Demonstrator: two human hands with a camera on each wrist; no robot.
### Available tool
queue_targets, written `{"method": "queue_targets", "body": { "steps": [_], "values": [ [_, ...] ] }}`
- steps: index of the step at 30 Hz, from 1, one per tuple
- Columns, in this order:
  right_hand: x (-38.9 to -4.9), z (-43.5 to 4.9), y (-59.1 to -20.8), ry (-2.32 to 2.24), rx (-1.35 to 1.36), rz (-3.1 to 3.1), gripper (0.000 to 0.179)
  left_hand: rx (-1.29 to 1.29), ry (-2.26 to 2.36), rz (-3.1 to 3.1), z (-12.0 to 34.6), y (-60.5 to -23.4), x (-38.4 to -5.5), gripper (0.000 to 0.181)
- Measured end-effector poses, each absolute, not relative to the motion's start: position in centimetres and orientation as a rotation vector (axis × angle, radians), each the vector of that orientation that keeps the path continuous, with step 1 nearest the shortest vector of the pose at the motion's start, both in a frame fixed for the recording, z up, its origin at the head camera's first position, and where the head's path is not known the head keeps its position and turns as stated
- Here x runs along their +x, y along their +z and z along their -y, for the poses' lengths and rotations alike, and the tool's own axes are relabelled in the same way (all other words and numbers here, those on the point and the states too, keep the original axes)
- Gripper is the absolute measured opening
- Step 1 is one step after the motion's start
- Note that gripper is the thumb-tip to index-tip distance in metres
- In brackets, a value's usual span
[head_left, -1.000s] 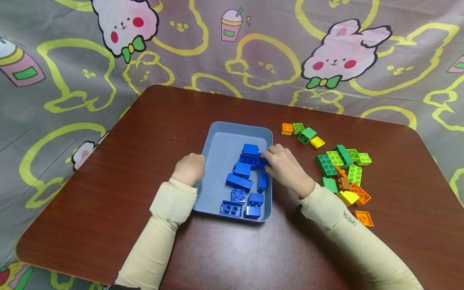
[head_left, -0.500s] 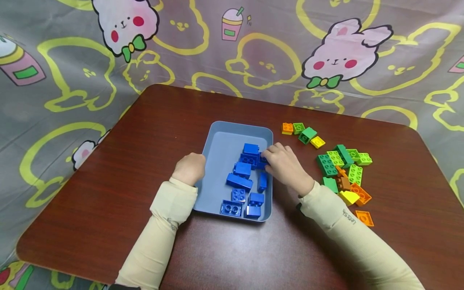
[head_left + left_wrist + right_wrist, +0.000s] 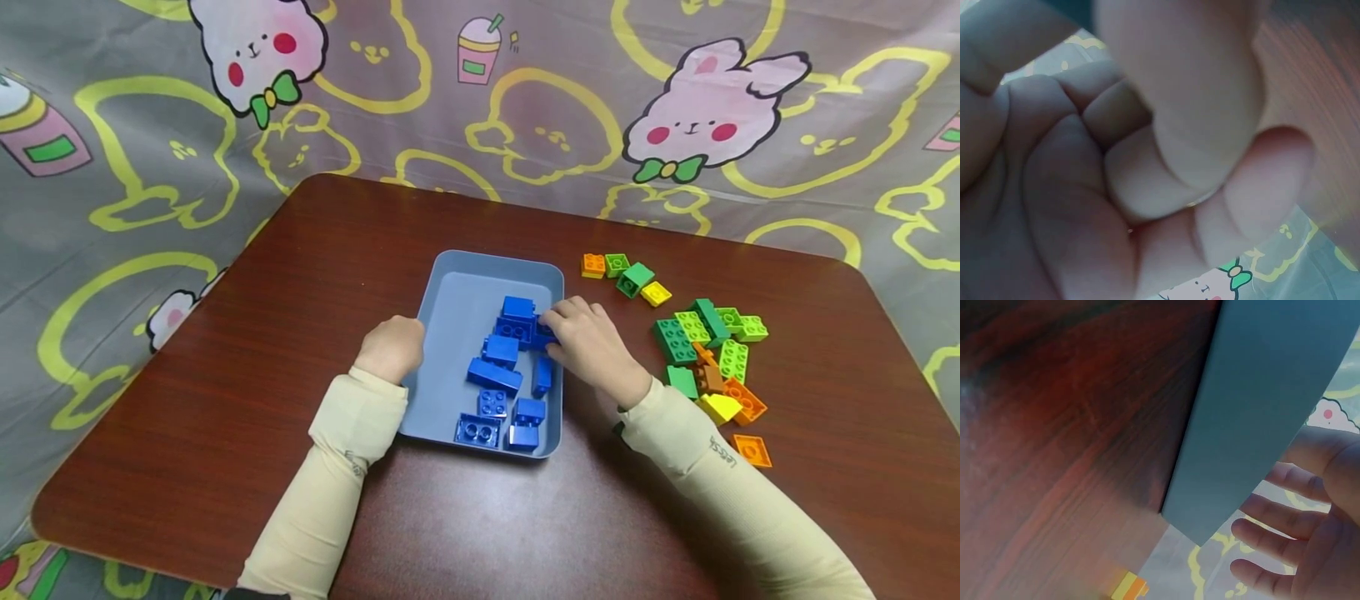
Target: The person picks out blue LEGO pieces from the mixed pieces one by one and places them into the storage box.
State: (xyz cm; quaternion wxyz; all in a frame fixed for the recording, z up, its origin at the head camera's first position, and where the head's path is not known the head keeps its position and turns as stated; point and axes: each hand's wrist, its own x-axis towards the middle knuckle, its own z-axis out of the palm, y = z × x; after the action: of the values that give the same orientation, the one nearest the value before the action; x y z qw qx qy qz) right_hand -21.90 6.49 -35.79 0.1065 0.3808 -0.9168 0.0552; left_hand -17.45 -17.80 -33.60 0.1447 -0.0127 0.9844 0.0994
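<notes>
A grey-blue tray point(image 3: 461, 300) on the table holds several blue toy bricks point(image 3: 495, 377), mostly in its right half. My left hand point(image 3: 392, 348) is at the tray's left rim, fingers curled. In the left wrist view, the curled fingers point(image 3: 1135, 162) fill the frame and a dark sliver of tray point(image 3: 1072, 9) shows at the top. My right hand point(image 3: 596, 346) reaches over the right rim and pinches a blue brick point(image 3: 544, 333) beside other bricks; its fingertips are partly covered. In the right wrist view, the tray's side wall point(image 3: 1247, 412) hides them, while the other fingers point(image 3: 1266, 540) extend loosely.
To the right lie green, lime, orange, brown and yellow bricks point(image 3: 708, 358) in a loose group. A smaller row of bricks point(image 3: 626, 277) is behind it. A patterned cloth point(image 3: 547, 125) hangs at the back and sides of the brown table point(image 3: 300, 300).
</notes>
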Motion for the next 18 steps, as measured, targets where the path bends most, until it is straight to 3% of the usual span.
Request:
{"method": "queue_targets", "body": {
  "steps": [11,18],
  "values": [
    [-21.0,-8.1,-35.4,0.359,1.027,2.642,0.027,-0.059,0.310,-2.827,18.0,-33.7,-17.5,0.018],
    [-19.9,-9.3,-34.5,0.530,0.905,2.726,0.032,-0.132,0.320,-2.875,18.7,-33.4,-17.0,0.013]
  ]
}}
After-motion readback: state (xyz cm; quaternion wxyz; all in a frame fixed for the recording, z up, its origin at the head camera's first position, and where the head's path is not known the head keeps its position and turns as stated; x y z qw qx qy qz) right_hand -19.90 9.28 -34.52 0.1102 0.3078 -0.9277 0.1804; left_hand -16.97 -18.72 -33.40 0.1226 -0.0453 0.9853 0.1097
